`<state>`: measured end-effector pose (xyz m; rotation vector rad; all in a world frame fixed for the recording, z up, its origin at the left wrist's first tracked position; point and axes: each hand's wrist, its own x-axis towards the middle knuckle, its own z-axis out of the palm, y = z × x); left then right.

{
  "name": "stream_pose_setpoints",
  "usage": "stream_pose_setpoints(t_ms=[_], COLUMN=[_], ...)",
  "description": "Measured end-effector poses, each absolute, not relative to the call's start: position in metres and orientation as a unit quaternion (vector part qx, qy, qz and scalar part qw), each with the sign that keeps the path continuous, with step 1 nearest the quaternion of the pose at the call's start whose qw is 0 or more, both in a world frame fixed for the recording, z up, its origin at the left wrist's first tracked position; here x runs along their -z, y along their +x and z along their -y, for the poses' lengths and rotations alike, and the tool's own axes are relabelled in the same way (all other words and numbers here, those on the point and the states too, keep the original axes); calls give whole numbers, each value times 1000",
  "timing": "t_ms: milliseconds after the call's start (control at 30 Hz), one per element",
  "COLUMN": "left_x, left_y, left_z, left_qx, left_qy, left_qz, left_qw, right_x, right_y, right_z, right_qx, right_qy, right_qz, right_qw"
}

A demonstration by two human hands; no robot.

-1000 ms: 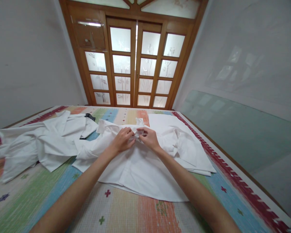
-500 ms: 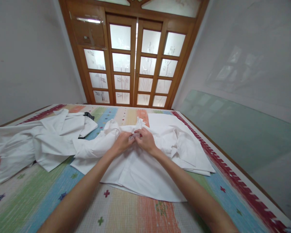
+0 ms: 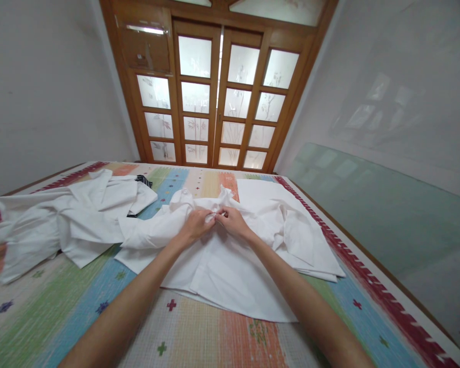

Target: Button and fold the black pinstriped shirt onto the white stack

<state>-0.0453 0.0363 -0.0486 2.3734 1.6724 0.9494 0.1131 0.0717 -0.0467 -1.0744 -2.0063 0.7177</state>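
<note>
A white shirt lies spread in front of me, its lower hem towards me and its front band running down the middle. My left hand pinches the shirt's front at the upper middle. Beside it, my right hand pinches the same spot, the fingertips of both hands almost touching. Any button between the fingers is too small and covered to make out. The collar stands rumpled just beyond my hands.
More white garments lie crumpled at the left, with a dark striped piece by them. A folded white cloth lies behind the shirt on the right. Beneath is a colourful striped bedspread. Wooden glazed doors stand beyond.
My right fingers have curled in closer to the left ones at the shirt's front. The whole view has shifted slightly; the garments lie as before.
</note>
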Motion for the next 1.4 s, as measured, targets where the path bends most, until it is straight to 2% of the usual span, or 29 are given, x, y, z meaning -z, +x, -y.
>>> stream_pose_setpoints(t_ms=[133, 267, 467, 800, 1133, 1400], left_x=[46, 47, 53, 65, 76, 74], left_y=[-45, -47, -48, -43, -41, -43], left_z=[-33, -33, -36, -34, -35, -33], left_qx=[-310, -364, -434, -473, -482, -481], left_qy=[769, 743, 703, 644, 622, 604], left_qz=[-554, -543, -519, -529, -538, -543], left_qw=[71, 144, 222, 283, 301, 329], right_x=[47, 48, 51, 64, 76, 80], right_y=[116, 114, 110, 108, 96, 104], right_z=[-72, -71, -73, -76, -68, -67], right_qx=[-328, -356, -338, -258, -186, -248], right_qy=[-403, -392, -390, -395, -417, -380], right_qz=[764, 754, 758, 791, 788, 778], right_qw=[384, 389, 399, 389, 413, 434])
